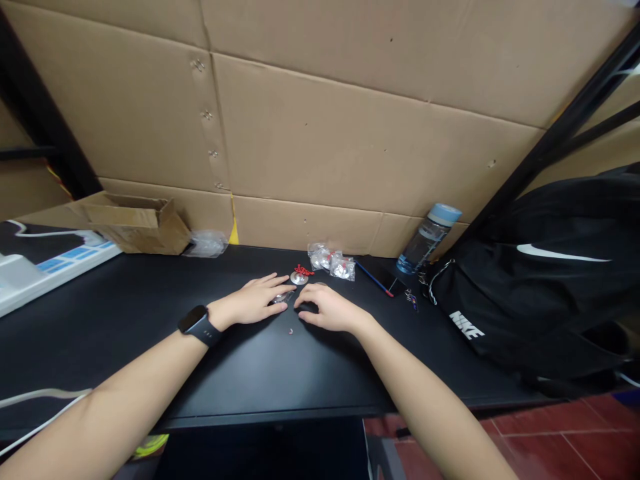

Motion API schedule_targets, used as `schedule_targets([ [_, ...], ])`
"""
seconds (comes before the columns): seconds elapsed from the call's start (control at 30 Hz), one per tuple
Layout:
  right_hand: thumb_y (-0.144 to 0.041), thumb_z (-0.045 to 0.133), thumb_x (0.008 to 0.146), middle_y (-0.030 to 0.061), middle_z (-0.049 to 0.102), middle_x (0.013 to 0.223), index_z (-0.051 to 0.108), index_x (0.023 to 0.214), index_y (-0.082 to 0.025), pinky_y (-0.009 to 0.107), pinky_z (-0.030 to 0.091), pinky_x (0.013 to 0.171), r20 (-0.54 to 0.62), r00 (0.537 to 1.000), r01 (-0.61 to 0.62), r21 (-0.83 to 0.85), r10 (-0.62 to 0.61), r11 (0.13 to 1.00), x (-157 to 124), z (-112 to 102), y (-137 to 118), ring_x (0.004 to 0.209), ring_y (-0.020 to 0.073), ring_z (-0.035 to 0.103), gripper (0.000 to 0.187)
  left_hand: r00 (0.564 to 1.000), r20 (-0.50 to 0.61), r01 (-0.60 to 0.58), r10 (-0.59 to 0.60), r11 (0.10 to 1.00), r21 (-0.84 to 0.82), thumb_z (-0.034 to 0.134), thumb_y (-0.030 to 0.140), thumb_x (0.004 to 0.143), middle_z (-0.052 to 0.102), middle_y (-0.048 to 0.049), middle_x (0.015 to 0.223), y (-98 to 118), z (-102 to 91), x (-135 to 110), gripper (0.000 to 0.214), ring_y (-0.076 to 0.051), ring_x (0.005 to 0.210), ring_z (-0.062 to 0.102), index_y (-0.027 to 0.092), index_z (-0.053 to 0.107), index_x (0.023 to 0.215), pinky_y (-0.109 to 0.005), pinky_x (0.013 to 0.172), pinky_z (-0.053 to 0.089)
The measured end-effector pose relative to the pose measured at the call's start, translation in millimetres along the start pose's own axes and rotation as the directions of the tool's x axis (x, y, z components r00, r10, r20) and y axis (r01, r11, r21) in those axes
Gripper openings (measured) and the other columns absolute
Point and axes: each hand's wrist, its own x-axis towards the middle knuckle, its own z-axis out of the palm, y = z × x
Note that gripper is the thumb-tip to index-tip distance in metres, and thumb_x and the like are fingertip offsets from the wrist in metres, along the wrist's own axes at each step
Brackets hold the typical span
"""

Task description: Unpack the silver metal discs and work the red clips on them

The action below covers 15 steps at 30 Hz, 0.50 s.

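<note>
My left hand, with a dark smartwatch on its wrist, lies flat with fingers spread. Under and beside its fingers is a shiny, clear-looking small piece, partly covered. Close by on the right, my right hand is bent over the table, a gap showing between thumb and fingers, with nothing visible in it. Just beyond both hands rests a silvery round disc with a red cord on it. A tiny pale scrap lies nearer to me.
Clear packets with silvery and red contents lie at the back of the black table. Rightward are a blue pen, a phone, a water bottle and a black backpack. Leftward stand a cardboard box and power strip.
</note>
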Motion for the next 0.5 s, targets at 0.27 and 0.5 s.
schedule_targets([
  [0.27, -0.022, 0.075, 0.09, 0.0093, 0.068, 0.118, 0.074, 0.113, -0.02, 0.042, 0.044, 0.107, 0.062, 0.998, 0.021, -0.019, -0.02, 1.0, -3.2, -3.7, -2.9, 0.113, 0.0252, 0.062, 0.023, 1.0, -0.024, -0.011, 0.01, 1.0, -0.021, 0.045, 0.059, 0.103, 0.026, -0.0015, 0.171, -1.1, 1.5, -0.4, 0.059, -0.035, 0.16, 0.018, 0.037, 0.042, 0.158, -0.056, 0.126, 0.026],
  [0.5, -0.023, 0.075, 0.09, 0.0093, 0.066, 0.118, 0.073, 0.115, -0.021, 0.042, 0.044, 0.106, 0.075, 0.997, 0.025, -0.034, -0.022, 0.999, -4.2, -4.1, -3.3, 0.115, 0.0259, 0.061, 0.025, 0.999, -0.04, -0.023, 0.022, 0.999, -0.037, 0.045, 0.06, 0.103, 0.027, -0.0013, 0.171, -4.1, 4.2, 0.5, 0.059, -0.035, 0.16, 0.019, 0.038, 0.043, 0.158, -0.057, 0.126, 0.026],
])
